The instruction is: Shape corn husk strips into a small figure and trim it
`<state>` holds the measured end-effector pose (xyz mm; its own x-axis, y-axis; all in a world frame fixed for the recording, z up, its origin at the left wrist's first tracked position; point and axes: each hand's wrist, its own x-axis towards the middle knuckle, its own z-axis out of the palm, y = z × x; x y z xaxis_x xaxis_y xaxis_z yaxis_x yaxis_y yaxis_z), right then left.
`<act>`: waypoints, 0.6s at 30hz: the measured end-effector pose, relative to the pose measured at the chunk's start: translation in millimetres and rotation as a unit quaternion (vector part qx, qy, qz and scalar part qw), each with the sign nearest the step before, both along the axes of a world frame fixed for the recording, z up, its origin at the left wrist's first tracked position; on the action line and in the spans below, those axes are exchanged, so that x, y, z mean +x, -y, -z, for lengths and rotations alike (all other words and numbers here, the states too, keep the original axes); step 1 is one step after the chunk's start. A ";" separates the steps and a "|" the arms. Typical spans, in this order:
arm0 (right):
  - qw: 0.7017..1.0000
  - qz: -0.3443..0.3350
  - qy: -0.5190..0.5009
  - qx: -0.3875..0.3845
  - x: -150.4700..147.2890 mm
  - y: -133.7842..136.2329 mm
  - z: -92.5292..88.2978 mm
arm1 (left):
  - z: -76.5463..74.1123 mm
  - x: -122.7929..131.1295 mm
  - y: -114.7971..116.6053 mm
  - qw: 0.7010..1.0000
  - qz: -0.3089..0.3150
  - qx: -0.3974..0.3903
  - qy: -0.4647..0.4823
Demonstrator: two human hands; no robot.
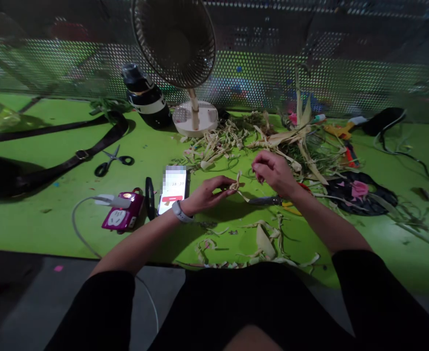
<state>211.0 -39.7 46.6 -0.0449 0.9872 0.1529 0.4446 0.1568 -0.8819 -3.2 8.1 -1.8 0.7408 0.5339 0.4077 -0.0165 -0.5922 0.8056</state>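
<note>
My left hand (207, 195), with a watch (179, 212) on its wrist, pinches a knotted strip of pale dry husk (234, 186) between thumb and fingertips. A loose end of the strip trails down and to the right. Just right of it, my right hand (272, 171) hovers over the table, apart from the strip. Its fingers are curled in, and whether they hold anything thin is hidden. Beneath my right wrist lies a dark-nosed pair of pliers (267, 200) with yellow handles. Husk scraps (263, 241) are scattered nearer my body.
A lit phone (173, 187), a purple power bank (122, 214) with a cable, and scissors (112, 161) lie to the left. Behind stand a bottle (150, 105), a fan (195, 118) and a husk pile (217, 141). A pink flower (359, 190) rests on black plastic at right.
</note>
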 end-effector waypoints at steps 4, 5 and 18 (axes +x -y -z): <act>0.984 -0.047 0.161 0.053 -7.3 8.6 -0.6 | 5.9 2.3 -1.0 1.000 0.005 0.020 -0.011; 0.981 -0.049 0.173 0.074 -8.9 9.2 1.6 | 6.7 2.5 -1.3 0.999 0.007 0.027 -0.019; 0.980 -0.072 0.075 0.168 -7.8 -0.8 16.9 | 7.0 7.5 2.7 0.908 -0.047 -0.378 0.172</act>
<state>203.2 -38.9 29.7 -0.2264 0.8640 0.4496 0.5166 0.4979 -0.6966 4.3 5.3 -8.8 0.5757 0.8120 0.0961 -0.3218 0.1170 0.9395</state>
